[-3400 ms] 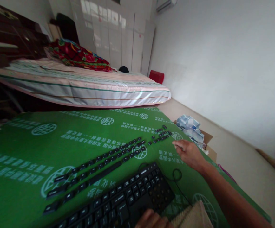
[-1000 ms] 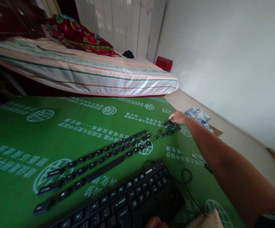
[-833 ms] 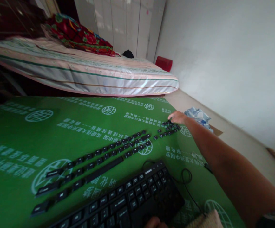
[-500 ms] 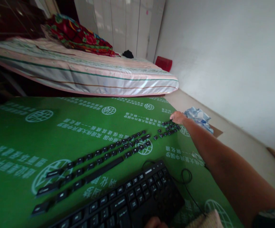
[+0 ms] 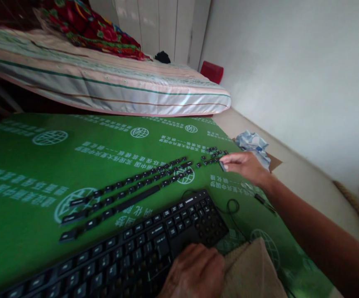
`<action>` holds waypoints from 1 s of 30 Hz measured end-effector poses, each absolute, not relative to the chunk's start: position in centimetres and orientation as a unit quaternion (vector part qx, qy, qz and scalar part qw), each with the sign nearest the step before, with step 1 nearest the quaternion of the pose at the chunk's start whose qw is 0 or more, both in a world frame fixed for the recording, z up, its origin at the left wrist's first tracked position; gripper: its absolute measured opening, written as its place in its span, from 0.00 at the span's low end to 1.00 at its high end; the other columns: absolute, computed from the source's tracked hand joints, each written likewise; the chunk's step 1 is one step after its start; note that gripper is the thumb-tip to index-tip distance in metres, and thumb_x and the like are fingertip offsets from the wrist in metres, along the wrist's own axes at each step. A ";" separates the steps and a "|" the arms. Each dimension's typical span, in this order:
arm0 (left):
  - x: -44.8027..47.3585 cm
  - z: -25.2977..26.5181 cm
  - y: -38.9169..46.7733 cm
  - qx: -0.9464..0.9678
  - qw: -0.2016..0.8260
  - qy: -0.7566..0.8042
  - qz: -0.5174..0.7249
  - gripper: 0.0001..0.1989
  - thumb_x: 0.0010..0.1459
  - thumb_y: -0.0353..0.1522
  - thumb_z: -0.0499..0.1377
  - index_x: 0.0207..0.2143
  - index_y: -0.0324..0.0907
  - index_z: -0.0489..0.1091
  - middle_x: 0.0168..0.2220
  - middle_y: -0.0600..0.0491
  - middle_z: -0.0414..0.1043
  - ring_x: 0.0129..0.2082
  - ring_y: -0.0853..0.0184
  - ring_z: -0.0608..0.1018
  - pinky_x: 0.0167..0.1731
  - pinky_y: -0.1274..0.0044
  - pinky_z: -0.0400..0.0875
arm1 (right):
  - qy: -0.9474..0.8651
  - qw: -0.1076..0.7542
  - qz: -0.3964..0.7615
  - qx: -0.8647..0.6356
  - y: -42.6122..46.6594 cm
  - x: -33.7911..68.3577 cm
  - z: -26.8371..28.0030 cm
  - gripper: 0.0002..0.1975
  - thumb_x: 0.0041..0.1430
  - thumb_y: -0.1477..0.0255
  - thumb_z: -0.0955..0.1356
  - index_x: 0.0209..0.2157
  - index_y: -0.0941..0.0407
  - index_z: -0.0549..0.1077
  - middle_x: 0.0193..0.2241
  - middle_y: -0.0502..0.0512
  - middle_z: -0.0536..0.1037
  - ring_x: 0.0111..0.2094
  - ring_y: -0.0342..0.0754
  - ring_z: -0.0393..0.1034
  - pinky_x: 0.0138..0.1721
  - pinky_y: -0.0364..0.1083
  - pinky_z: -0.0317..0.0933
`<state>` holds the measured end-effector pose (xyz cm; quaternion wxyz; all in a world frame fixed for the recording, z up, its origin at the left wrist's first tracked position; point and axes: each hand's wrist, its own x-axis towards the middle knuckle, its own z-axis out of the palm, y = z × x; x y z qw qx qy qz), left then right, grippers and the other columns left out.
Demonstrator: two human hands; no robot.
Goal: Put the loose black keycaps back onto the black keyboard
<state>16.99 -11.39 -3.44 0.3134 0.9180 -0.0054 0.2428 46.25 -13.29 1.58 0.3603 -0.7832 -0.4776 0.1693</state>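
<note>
My right hand (image 5: 241, 165) pinches a dark keycap (image 5: 222, 166) between thumb and fingers, just beside a cluster of loose keycaps (image 5: 213, 155) on the green board. Nearer to me lies a black keyboard (image 5: 136, 244), tilted across the board. Its upper keys are in place, while part of the number pad shows bare key sockets (image 5: 210, 227). My left hand (image 5: 194, 269) rests over the keyboard's near right edge with its fingers curled and close together; its fingertips are partly hidden. Beyond the keyboard, loose keycaps lie in slanting rows with a long space bar (image 5: 136, 202) among them.
The green printed board (image 5: 20, 174) carries everything. A thin black cable (image 5: 233, 211) loops right of the keyboard, near a beige cloth-like thing (image 5: 254, 269). Crumpled blue-white material (image 5: 250, 140) lies off the right edge. Behind stands a bed (image 5: 120, 89), with a white wall (image 5: 291, 62) at right.
My right hand has come back from the far keycaps towards me, with a keycap now visible in its pinch. My left hand has come further into view over the keyboard. The view has tilted down.
</note>
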 end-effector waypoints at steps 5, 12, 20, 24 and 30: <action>17.4 -3.1 -12.4 0.774 0.594 0.137 0.172 0.06 0.56 0.29 0.53 0.33 0.41 0.69 0.27 0.55 0.71 0.27 0.72 0.72 0.26 0.82 0.65 | -0.421 0.517 0.261 -0.698 -21.9 36.6 -0.9 0.08 0.45 0.69 0.73 0.31 0.45 0.80 0.28 0.48 0.80 0.29 0.46 0.74 0.31 0.45 0.69; 17.9 -1.7 -12.5 0.489 0.851 0.192 -0.023 0.14 0.49 0.35 0.62 0.37 0.36 0.71 0.30 0.51 0.74 0.31 0.69 0.75 0.26 0.81 0.68 | -0.336 0.612 0.236 -0.676 -25.9 30.1 -2.8 0.07 0.43 0.63 0.74 0.29 0.39 0.79 0.24 0.49 0.77 0.25 0.48 0.71 0.26 0.48 0.67; 17.8 -2.2 -12.7 0.445 0.870 0.213 -0.004 0.13 0.43 0.32 0.66 0.32 0.36 0.71 0.26 0.52 0.75 0.24 0.71 0.76 0.25 0.81 0.68 | -0.333 0.620 0.224 -0.675 -25.8 28.7 -2.7 0.07 0.44 0.63 0.74 0.30 0.40 0.79 0.26 0.51 0.77 0.27 0.49 0.71 0.28 0.48 0.68; 18.0 -2.4 -13.0 0.452 0.863 0.226 0.020 0.16 0.41 0.35 0.67 0.32 0.36 0.71 0.22 0.53 0.74 0.20 0.74 0.73 0.24 0.81 0.67 | -0.326 0.617 0.242 -0.674 -26.0 28.7 -2.3 0.06 0.46 0.66 0.73 0.31 0.46 0.80 0.26 0.51 0.78 0.28 0.47 0.72 0.29 0.46 0.68; 18.4 -3.7 -13.6 0.465 0.849 0.234 0.086 0.13 0.40 0.35 0.66 0.27 0.38 0.69 0.18 0.57 0.68 0.17 0.77 0.66 0.20 0.83 0.59 | -0.259 0.612 0.227 -0.712 -26.3 28.1 -2.3 0.12 0.46 0.68 0.73 0.37 0.49 0.79 0.30 0.51 0.81 0.30 0.46 0.75 0.32 0.42 0.69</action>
